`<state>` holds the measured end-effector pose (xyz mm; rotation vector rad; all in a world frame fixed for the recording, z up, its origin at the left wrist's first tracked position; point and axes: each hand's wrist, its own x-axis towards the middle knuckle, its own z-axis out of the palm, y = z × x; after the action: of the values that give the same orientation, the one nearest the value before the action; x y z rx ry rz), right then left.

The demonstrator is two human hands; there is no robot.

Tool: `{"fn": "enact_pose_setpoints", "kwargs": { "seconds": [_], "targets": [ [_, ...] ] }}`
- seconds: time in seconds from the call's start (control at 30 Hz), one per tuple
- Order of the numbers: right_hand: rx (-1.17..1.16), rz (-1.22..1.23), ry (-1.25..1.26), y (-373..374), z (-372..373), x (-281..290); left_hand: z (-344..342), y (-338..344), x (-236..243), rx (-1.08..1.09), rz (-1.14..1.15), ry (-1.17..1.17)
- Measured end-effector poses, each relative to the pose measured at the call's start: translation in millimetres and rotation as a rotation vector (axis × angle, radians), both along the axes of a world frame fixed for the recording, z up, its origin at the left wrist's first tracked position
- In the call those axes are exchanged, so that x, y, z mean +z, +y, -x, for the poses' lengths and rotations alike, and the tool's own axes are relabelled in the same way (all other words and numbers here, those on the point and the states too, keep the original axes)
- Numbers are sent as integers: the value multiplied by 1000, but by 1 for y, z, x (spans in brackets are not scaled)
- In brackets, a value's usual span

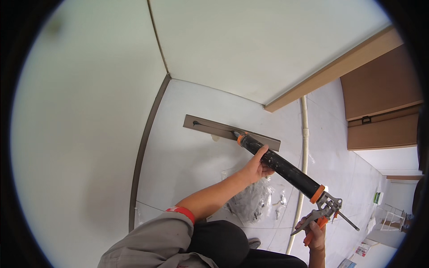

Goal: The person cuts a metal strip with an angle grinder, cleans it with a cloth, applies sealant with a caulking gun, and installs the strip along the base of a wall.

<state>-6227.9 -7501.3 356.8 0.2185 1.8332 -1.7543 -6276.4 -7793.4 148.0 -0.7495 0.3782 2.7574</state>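
A black caulking gun (290,171) with orange end caps slants across the middle, its nozzle pointing up and left. My left hand (257,169) supports the barrel near its front end, fingers curled under and thumb along the side. At the rear, my right hand (316,232) is wrapped round the orange grip and metal trigger. The nozzle tip meets a brownish-grey strip of skirting board (263,139). Along the strip's face runs a thin dark bead of sealant (210,127), with a thicker blob at its left end. What supports the strip is hidden.
Dark skirting (146,129) lines the foot of the left wall. A crumpled clear plastic bag (252,201) lies on the pale tiled floor by my knees. A cream pipe (305,147) crosses the floor to the right, beyond a wooden door frame (330,71). Brown boxes (384,85) stand farther right.
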Motion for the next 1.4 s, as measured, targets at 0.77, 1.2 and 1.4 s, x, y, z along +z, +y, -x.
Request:
{"fn": "enact_pose_setpoints", "kwargs": {
  "seconds": [0.77,1.2,1.4],
  "targets": [
    [-154,-89,113,22,-29,-17,43,55,-36,-248,-85,120],
    [-302,-42,146,62,-40,-52,69,106,-67,-414,-58,165],
    [-290,-129,121,61,-38,-50,71,104,-65,-400,-40,147]
  ]
}}
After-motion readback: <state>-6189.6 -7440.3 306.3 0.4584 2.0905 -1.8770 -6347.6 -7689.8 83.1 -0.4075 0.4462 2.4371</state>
